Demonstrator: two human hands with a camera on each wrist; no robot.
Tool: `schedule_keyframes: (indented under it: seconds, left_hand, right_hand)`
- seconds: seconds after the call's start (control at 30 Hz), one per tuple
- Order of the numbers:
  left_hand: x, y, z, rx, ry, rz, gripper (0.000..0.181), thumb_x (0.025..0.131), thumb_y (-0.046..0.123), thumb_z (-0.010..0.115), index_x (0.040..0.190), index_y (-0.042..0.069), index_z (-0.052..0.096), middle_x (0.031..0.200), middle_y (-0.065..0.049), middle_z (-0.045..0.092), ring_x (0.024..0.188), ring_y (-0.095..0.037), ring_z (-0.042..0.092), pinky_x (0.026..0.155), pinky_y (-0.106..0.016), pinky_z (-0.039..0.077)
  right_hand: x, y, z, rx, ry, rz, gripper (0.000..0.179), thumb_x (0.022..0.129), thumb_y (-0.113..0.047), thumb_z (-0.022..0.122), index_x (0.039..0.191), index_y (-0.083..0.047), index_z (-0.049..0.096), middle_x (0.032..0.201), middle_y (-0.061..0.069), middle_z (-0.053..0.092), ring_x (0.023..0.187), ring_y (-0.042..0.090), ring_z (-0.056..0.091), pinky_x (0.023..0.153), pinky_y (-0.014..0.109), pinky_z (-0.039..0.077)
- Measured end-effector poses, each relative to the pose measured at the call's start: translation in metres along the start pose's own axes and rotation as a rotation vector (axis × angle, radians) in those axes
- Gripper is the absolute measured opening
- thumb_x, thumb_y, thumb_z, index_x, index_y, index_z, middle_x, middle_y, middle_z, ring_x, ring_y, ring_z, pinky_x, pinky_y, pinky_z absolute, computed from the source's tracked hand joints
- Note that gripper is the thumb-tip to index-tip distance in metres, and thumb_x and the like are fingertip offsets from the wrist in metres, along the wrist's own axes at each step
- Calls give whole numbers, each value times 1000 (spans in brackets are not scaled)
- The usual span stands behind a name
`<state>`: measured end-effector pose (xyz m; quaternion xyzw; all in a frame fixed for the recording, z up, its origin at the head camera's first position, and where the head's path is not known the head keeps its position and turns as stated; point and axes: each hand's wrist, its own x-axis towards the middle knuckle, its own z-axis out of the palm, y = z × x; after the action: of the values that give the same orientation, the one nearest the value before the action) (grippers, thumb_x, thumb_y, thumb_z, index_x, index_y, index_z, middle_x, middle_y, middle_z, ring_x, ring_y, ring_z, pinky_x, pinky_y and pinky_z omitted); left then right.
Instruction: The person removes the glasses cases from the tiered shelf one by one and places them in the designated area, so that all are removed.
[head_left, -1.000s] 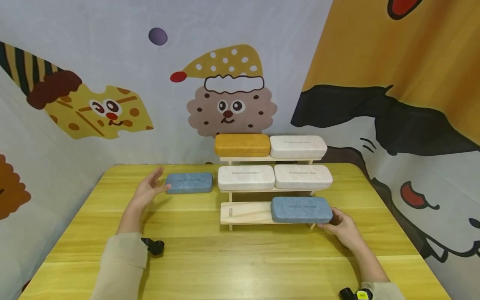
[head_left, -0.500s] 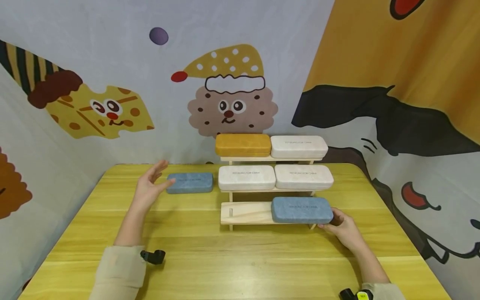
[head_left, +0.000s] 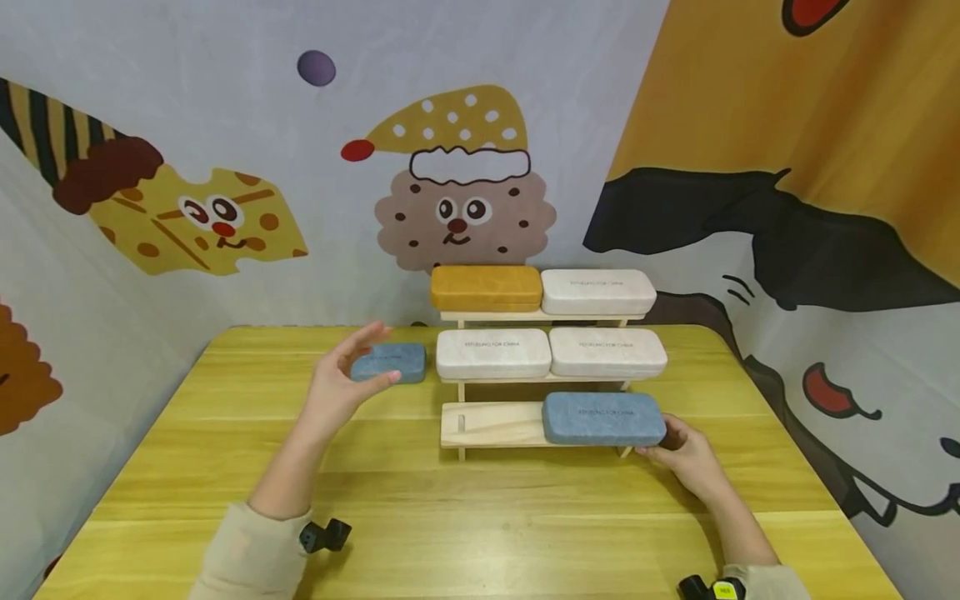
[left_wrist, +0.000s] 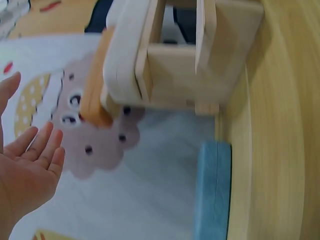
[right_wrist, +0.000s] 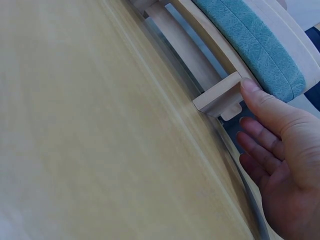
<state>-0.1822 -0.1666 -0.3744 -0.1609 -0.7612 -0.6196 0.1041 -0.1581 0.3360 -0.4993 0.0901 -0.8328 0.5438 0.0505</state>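
Observation:
My left hand (head_left: 333,392) is raised in front of a blue glasses case (head_left: 405,358) that lies on the table left of the rack. Its fingers are spread from the thumb and hold nothing; they hide the case's left end. In the left wrist view a gap separates the hand from this case (left_wrist: 215,190). A second blue glasses case (head_left: 603,418) sits on the right half of the wooden rack's lowest shelf (head_left: 491,423). At that shelf's right end is my right hand (head_left: 693,467), its thumb touching the shelf edge beside the case and the other fingers loosely bent below.
Two white glasses cases (head_left: 492,353) fill the middle shelf. On the top shelf an orange case (head_left: 485,288) stands beside another white case (head_left: 597,292). Bare wooden tabletop (head_left: 487,525) extends in front of the rack, and a printed cloth (head_left: 262,83) hangs behind.
My left hand has moved away from the left end of the blue glasses case on the table, rightward across its front. The right hand and the rack have stayed in place.

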Motion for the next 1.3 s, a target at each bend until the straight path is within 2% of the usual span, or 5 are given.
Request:
schedule_keyframes:
  seconds: [0.3, 0.73, 0.9, 0.97, 1.3]
  left_hand:
    - [-12, 17, 41, -39, -168, 92, 71, 74, 3, 82, 137, 4, 51, 131, -6, 57, 123, -23, 46, 105, -52, 30]
    - [-26, 29, 88, -43, -358, -35, 71, 73, 11, 85, 136, 11, 54, 133, -1, 56, 122, -20, 46, 104, -53, 30]
    - [-29, 23, 106, 2, -410, -42, 71, 72, 17, 86, 136, 16, 54, 132, 3, 55, 121, -18, 46, 101, -52, 34]
    - [-29, 11, 114, 22, -422, -24, 72, 72, 23, 87, 136, 18, 54, 132, 6, 55, 120, -15, 47, 101, -52, 35]
    - [-27, -3, 146, 116, -443, 2, 78, 70, 30, 88, 137, 13, 52, 135, 6, 51, 123, -17, 46, 103, -42, 38]
  right_hand:
    - [1, 1, -1, -16, 4, -1, 51, 81, -1, 75, 125, 14, 52, 103, -4, 65, 91, 3, 60, 72, 20, 51]
    - [1, 2, 0, -4, 5, -13, 52, 81, -1, 75, 126, 13, 52, 104, -10, 63, 92, 2, 59, 73, 19, 51]
    - [1, 3, -1, -53, 9, -1, 53, 81, -1, 75, 126, 14, 52, 107, -1, 64, 93, 0, 58, 74, 17, 50]
    - [1, 2, -1, -69, 13, 6, 53, 81, -2, 76, 126, 13, 53, 108, 4, 64, 93, 0, 58, 74, 17, 49]
    - [2, 3, -2, -84, 12, 6, 56, 82, -9, 77, 127, 12, 52, 108, 4, 64, 92, 2, 60, 73, 19, 51]
